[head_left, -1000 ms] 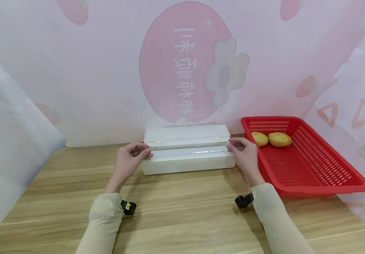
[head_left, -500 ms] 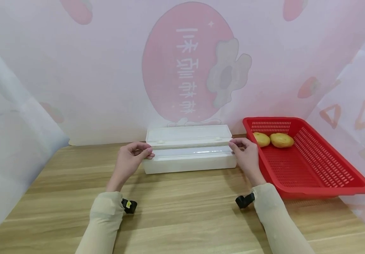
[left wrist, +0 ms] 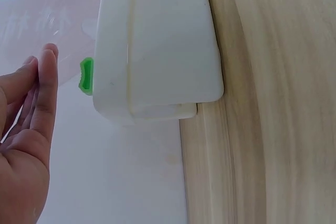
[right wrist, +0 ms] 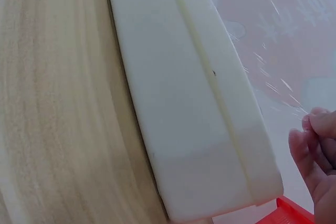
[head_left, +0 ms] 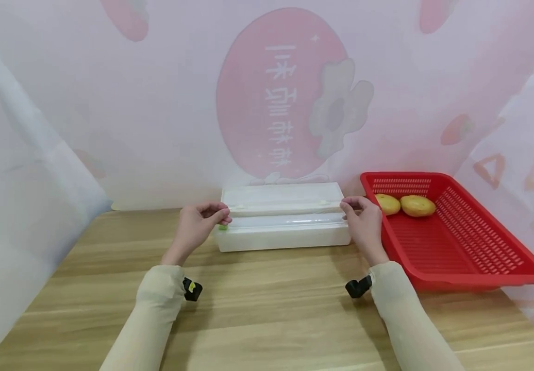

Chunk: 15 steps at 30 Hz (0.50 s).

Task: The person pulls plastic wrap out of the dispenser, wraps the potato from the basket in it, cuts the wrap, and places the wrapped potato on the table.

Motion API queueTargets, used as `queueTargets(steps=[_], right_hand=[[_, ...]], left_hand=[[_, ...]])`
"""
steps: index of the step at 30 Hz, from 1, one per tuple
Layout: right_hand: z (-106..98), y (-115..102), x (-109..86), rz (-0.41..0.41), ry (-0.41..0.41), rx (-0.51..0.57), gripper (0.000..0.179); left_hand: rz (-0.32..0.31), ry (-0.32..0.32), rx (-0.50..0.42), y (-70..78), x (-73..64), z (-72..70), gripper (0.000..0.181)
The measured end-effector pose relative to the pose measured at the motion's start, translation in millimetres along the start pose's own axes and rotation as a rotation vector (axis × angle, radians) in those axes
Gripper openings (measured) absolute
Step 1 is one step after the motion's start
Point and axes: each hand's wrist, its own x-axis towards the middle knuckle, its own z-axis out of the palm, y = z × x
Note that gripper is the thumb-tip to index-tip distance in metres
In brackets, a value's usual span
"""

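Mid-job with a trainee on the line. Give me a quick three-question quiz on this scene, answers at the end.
1. Count: how many yellow items lie in the red basket?

2. Multiple choice: where on the white box does the green tab show?
A) At the end by the left hand
B) At the end by the red basket
C) At the middle of its length

3. True or false: the lid of the white box is open.

Key:
1. Two
2. A
3. True
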Motion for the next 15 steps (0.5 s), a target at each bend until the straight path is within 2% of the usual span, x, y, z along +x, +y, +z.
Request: queueTargets(steps=[3,8,13,15], right_hand=[[-3.8,-0.4,3.0,0.021,0.026,0.025,0.022],[-7.2,-5.7,5.4,0.046,0.024,0.021,0.020],[-7.3,-8.1,8.2,0.007,0.003,-0.046,0.022],[-7.4,-9.5,8.6,-0.034,-0.013,-0.083,0.023]], left_hand=[[0.019,-0.003,-0.005,2.8,3.6,1.6,0.026],[0.031,0.007,0.010,6.7,5.1,1.4,0.022],[0.040,0.002,0.014,8.5,6.5,-0.6,0.024],[0.038,0.004,0.017,8.7,6.5,-1.8,0.024]])
